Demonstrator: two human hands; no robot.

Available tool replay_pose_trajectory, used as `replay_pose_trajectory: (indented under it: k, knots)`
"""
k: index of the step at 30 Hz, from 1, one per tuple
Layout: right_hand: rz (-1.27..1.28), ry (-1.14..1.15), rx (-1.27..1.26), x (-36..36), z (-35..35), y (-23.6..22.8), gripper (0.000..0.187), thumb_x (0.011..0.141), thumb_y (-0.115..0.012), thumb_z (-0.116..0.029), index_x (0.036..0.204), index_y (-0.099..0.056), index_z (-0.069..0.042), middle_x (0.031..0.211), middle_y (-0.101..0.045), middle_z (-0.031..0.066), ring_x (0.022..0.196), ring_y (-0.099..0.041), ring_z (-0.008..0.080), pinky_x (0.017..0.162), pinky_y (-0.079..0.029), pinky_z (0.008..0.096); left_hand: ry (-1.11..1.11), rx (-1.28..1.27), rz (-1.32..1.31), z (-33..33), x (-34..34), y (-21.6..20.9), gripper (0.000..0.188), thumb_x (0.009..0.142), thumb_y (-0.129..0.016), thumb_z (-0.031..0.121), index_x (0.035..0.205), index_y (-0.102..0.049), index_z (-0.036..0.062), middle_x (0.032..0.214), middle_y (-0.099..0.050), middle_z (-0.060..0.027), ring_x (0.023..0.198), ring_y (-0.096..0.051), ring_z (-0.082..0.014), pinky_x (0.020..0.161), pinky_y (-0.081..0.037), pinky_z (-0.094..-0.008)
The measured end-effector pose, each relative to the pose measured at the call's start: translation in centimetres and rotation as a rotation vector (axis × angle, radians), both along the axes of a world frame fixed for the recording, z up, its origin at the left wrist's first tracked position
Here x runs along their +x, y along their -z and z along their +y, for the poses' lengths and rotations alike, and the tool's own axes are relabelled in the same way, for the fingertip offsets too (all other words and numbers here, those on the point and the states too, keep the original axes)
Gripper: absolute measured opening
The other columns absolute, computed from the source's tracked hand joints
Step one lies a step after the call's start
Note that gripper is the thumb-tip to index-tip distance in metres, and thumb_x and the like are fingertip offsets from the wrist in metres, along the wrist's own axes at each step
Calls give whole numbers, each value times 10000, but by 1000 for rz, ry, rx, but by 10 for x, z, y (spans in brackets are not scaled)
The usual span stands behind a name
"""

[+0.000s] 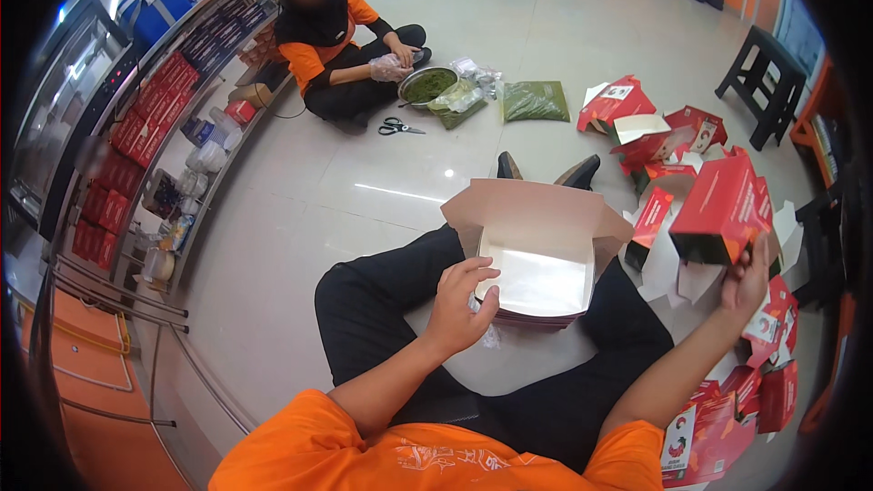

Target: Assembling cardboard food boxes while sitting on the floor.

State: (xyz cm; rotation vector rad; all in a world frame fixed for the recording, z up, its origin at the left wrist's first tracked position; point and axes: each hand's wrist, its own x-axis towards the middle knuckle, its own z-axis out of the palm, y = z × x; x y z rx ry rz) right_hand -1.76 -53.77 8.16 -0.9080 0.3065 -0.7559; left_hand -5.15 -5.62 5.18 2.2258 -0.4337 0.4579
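Between my bent legs sits a nested stack of open cardboard boxes (535,277), pale inside, with the top one's flaps spread outward. My left hand (464,303) is at the left edge of this stack, its fingers apart and nothing visible held in it. Out to the right, my right hand (747,278) grips a red box (716,209) by its lower right part, above the pile. The fingers behind that box are partly hidden. Around it lie several loose red boxes (775,318), some with flaps open.
A co-worker (323,45) in an orange shirt sits on the floor ahead, wearing clear gloves, beside a metal bowl (429,85) of green filling. Scissors (400,127) and a green bag (536,101) lie nearby. Shelves (186,182) stand left, a black stool (766,82) right.
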Motion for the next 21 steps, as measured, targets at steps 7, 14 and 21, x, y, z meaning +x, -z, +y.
replay_pose_trajectory:
  k: [7,14,21]
  knots:
    - [-60,236,-352,-58,61,-73,325,1021,-660,-264,1235,-638,-21,947,-686,4,717,-582,40,571,-420,172,16,-79,31,0,-3,7,257,872,-713,121,1122,-684,69,1263,-645,-144,1188,-581,-342,1023,-448,-424]
    - [176,519,-591,-80,107,-76,342,1047,-614,-219,1169,-647,99,1048,-725,157,933,-700,189,841,-553,305,66,-112,26,3,-1,10,262,865,-717,120,1118,-682,58,1253,-649,-144,1178,-590,-336,1022,-449,-421]
    - [39,175,-737,-118,164,-24,267,1045,-611,-186,1119,-679,61,982,-726,128,852,-672,178,794,-545,311,55,-81,62,1,10,1,268,878,-696,163,1133,-670,83,1256,-641,-104,1216,-551,-318,1033,-394,-457]
